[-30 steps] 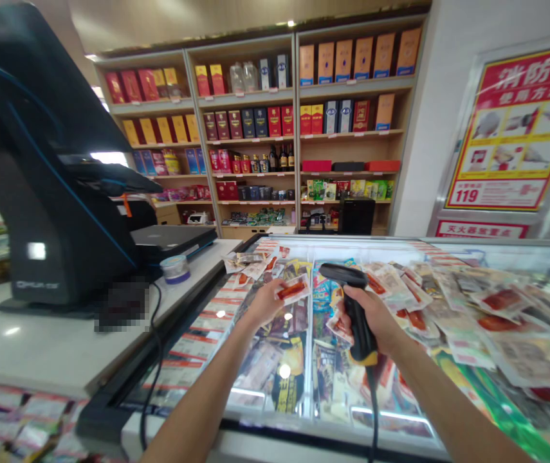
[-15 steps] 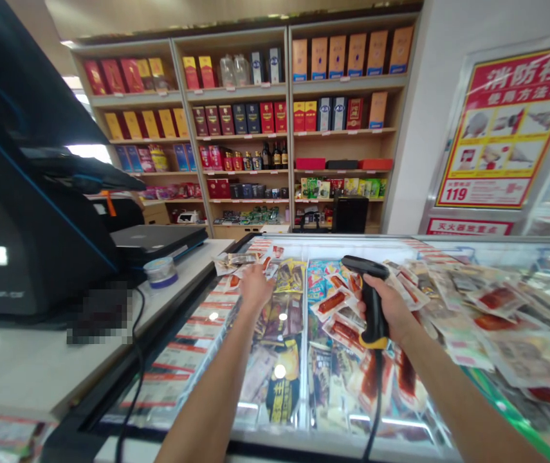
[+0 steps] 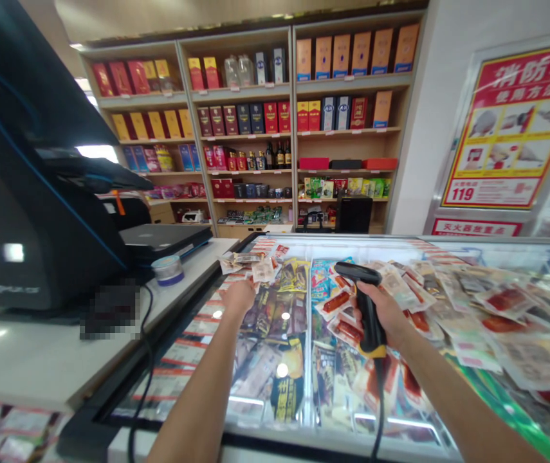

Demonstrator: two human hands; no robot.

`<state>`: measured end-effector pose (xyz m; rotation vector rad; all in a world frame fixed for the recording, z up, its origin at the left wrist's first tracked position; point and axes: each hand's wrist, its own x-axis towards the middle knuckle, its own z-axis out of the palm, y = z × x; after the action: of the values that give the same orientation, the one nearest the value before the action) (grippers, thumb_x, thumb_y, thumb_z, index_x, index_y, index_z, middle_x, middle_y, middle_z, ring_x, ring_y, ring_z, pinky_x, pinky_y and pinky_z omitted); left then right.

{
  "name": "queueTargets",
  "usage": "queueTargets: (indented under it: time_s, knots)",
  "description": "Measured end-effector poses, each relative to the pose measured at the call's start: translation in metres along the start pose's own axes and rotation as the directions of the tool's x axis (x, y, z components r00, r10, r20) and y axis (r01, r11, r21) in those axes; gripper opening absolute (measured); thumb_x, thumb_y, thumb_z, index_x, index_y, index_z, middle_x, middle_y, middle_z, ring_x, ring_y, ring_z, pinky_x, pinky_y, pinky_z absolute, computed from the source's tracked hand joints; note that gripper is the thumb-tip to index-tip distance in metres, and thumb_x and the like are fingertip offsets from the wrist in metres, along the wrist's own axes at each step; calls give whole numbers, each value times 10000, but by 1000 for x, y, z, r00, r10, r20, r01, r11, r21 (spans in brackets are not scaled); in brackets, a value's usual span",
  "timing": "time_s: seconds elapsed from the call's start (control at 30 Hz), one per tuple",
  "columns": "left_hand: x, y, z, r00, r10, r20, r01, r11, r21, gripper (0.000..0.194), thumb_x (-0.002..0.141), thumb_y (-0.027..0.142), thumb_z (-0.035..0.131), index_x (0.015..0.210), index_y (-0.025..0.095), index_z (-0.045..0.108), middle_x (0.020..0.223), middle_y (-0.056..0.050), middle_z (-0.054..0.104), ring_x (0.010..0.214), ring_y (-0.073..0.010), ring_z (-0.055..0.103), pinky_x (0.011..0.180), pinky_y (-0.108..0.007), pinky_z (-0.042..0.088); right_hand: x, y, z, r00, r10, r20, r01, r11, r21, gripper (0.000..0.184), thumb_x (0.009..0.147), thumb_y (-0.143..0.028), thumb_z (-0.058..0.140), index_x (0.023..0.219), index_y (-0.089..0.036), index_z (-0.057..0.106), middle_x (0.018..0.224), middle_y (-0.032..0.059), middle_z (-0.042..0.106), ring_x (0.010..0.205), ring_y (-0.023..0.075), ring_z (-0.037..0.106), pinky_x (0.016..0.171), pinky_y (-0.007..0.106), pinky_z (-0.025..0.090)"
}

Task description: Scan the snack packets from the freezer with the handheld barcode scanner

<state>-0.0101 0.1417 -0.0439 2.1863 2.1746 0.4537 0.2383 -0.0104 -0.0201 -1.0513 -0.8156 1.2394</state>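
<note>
My right hand (image 3: 389, 316) is closed round the grip of a black barcode scanner (image 3: 362, 297) with a yellow band, its head pointing left over a red sausage packet (image 3: 336, 302). The scanner's cable hangs down toward me. My left hand (image 3: 238, 297) rests curled on the glass lid of a chest freezer (image 3: 337, 246), just short of a small pile of snack packets (image 3: 254, 267). Its fingers are tucked under, so I cannot see whether they hold anything. Many more packets lie spread over the lid to the right.
A black till terminal (image 3: 28, 212) stands on the white counter (image 3: 38, 360) at left, with a roll of tape (image 3: 167, 270) and a black cable (image 3: 140, 360) beside it. Shelves of boxed goods (image 3: 255, 122) fill the back wall. A red poster (image 3: 511, 128) hangs at right.
My left hand has let go of the red sausage packet, reached to the pile at the back left, then drawn back a little, curled. The scanner has stayed in my right hand.
</note>
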Motion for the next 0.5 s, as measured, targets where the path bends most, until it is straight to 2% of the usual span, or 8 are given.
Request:
queueTargets:
  time_s: [0.13, 0.23, 0.3, 0.4, 0.5]
  knots:
    - [-15, 8, -10, 974, 149, 170, -142, 988, -53, 102, 565, 212, 550, 630, 228, 627, 712, -17, 648, 760, -205, 563, 684, -291, 378, 0, 3, 0, 998, 41, 37, -40, 998, -43, 293, 692, -429, 463, 585, -156, 481, 393, -23, 489, 311, 78, 430, 315, 194, 362]
    - [-20, 11, -13, 950, 209, 233, -192, 977, -94, 120, 546, 314, 583, 627, 233, 619, 662, 4, 642, 685, -177, 570, 614, -237, 381, -2, 7, 2, 996, 43, 78, -39, 997, -63, 315, 697, -441, 449, 564, -156, 470, 392, -21, 488, 303, 72, 419, 314, 190, 350]
    - [-20, 13, -10, 962, 187, 198, -168, 980, -111, 264, 597, 442, 517, 705, 220, 611, 706, -21, 643, 684, -181, 571, 577, -231, 375, -4, 9, 5, 993, 37, 110, -30, 997, -69, 320, 700, -439, 444, 555, -155, 468, 396, -20, 486, 308, 70, 416, 315, 190, 349]
    - [-19, 16, -1, 992, 108, 68, -102, 992, -77, 459, 618, 568, 419, 823, 191, 580, 827, -87, 628, 745, -219, 565, 554, -245, 363, -8, 11, 9, 990, 36, 133, -24, 995, -92, 311, 699, -429, 447, 567, -149, 482, 400, -15, 487, 326, 75, 424, 317, 190, 349]
    - [-19, 21, 9, 988, 154, 18, -153, 988, -26, 464, 618, 573, 413, 844, 198, 568, 868, -103, 614, 779, -240, 555, 554, -253, 354, -11, 11, 13, 990, 47, 131, -33, 993, -110, 301, 693, -428, 459, 586, -148, 487, 413, -13, 496, 343, 80, 439, 324, 192, 355]
